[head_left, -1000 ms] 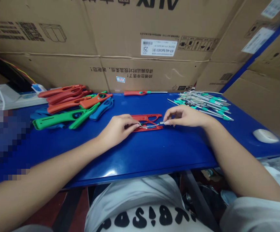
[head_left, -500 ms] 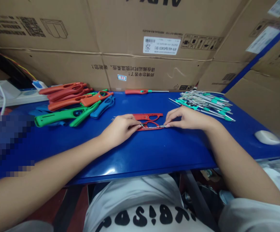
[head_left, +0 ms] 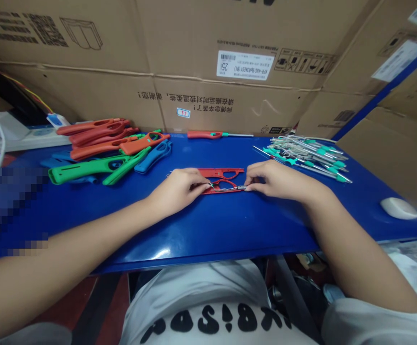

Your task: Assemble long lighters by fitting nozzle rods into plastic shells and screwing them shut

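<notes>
Two red lighter shell halves lie on the blue table in front of me. The far half (head_left: 233, 171) rests just beyond the near half (head_left: 226, 191), which has its hollow inside facing up. A thin pale wire (head_left: 225, 189) runs along the near half. My left hand (head_left: 183, 190) covers the left end of both halves, thumb and forefinger pinched on the wire near a small green bit. At the right tip of the near half, my right hand (head_left: 275, 179) pinches a short grey metal piece (head_left: 242, 187); the hand hides its far end.
At the left is a pile of red, orange, green and blue lighter shells (head_left: 100, 151). A red lighter (head_left: 204, 135) with a metal rod lies by the cardboard (head_left: 190, 67). Metal rods with green parts and wires (head_left: 312, 153) are heaped right, near a white mouse (head_left: 399, 208).
The hands and shell halves stay nearly in place, with only a slight shift of the fingers. My view has tilted a little.
</notes>
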`<state>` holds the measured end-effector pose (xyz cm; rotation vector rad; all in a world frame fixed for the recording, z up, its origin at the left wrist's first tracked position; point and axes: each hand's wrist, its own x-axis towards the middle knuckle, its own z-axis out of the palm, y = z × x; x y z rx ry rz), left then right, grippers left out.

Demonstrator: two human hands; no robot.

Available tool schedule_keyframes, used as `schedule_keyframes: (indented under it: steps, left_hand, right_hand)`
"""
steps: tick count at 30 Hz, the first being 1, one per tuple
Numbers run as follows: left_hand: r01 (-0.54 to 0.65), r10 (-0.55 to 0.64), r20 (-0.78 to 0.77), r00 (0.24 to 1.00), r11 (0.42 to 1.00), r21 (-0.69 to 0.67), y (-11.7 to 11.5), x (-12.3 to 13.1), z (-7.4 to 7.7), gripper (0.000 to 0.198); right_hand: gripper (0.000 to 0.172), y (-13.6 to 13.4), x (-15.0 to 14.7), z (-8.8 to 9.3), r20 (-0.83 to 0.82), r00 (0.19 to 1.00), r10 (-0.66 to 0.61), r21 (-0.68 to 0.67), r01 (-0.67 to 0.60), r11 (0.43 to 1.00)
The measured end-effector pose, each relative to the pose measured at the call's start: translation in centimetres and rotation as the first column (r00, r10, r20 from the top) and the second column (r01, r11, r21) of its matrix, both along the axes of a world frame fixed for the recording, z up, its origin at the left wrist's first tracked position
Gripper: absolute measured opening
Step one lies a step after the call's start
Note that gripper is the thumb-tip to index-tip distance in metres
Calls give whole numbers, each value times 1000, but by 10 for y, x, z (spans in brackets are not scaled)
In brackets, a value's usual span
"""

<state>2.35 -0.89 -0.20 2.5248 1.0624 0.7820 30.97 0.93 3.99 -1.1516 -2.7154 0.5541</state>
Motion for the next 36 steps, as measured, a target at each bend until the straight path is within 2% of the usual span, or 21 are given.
schedule_keyframes:
  steps: [9,18,21,24,27,32,36]
  left_hand:
    - [-11,11,2,1000,1000,-2,0,0,0,20]
    - [-6,7,8,1000,1000,-25,1,0,-1,22]
    - [-17,17,5,1000,999,-33,1,0,-1,21]
    - [-26,26,-4,1000,999,-40,1,0,-1,22]
    - [-28,27,-15,1000,999,-38,0,-1,0,22]
    - [-7,7,-16,1000,999,-40,-1,-2,1,21]
    - [16,-17,-25,1000,1000,-13,-2,-2,0,22]
  right_hand:
    - [13,-6,-5,2,181,983,-25,134,0,991]
    - [15,-4,-5,0,169,986,-7,153,-19,988]
    - [16,-3,-4,1,113,993,9,109,-21,994]
    - [7,-3,0,3,13,1000,18,-20,-18,1000]
    - [18,-4,1,3,-76,997,16,-122,-25,992]
    - [23,-10,-19,-10,-239,970,48,-71,-66,995]
    - [18,-12,-36,-27,-236,966,108,39,-102,994]
